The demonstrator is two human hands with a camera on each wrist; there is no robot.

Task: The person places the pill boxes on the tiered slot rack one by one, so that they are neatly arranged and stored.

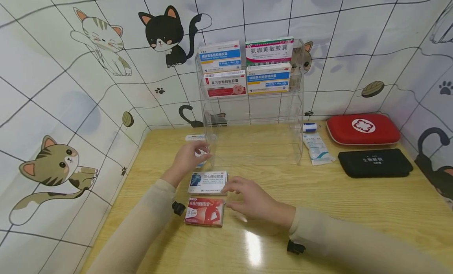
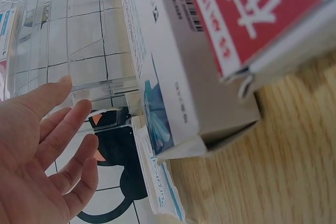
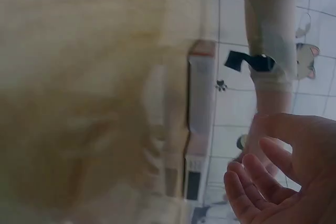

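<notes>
My left hand [image 1: 185,160] hovers by the lower left side of a clear plastic rack [image 1: 300,126], its fingers loosely bent around nothing. Behind and under it a small white-and-blue packet [image 1: 201,160] is partly hidden. A white medicine box [image 1: 208,182] with a blue picture lies on the table, and a red medicine box [image 1: 204,212] lies just nearer. Beside the right edges of these two boxes is my right hand [image 1: 253,199], thumb and fingers apart. The left wrist view shows the white box [image 2: 173,77] and red box [image 2: 252,14] close up, beside the empty left palm [image 2: 31,166].
Several medicine boxes [image 1: 228,85] stand on the rack's upper tiers; its lower tiers hold none. To its right on the wooden table are a white packet [image 1: 318,149], a blue-and-white roll [image 1: 310,127], a red first-aid case [image 1: 362,129] and a black pouch [image 1: 375,162]. Tiled walls enclose the back and sides.
</notes>
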